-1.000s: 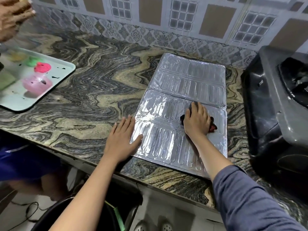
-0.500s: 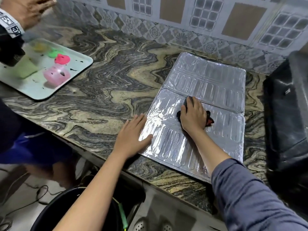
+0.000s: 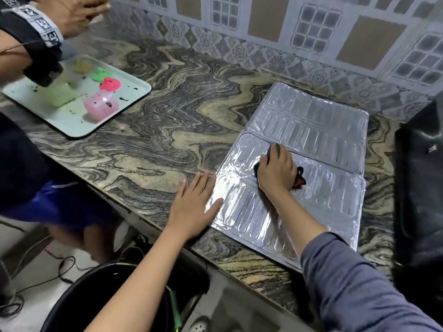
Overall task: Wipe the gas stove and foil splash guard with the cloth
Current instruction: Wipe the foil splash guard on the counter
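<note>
The silver foil splash guard [image 3: 318,130] lies flat on the marbled counter, folded into two panels. My right hand [image 3: 276,171] presses a dark cloth with a red edge [image 3: 299,179] onto the near panel, close to the fold. Most of the cloth is hidden under the palm. My left hand [image 3: 193,207] lies flat with fingers spread at the guard's left edge, thumb resting on the foil. The black gas stove [image 3: 419,188] stands at the right edge, only partly in view.
A pale tray [image 3: 124,101] with pink, red and green moulded pieces sits at the far left of the counter [image 3: 167,130]. Another person's arm with a patterned wristband [image 3: 40,25] reaches over it. A black bin [image 3: 79,298] stands below the counter edge. Tiled wall behind.
My right hand with the cloth has slid a little up and left toward the fold. The view has shifted left, pushing the stove toward the edge. The other person's arm has come further in.
</note>
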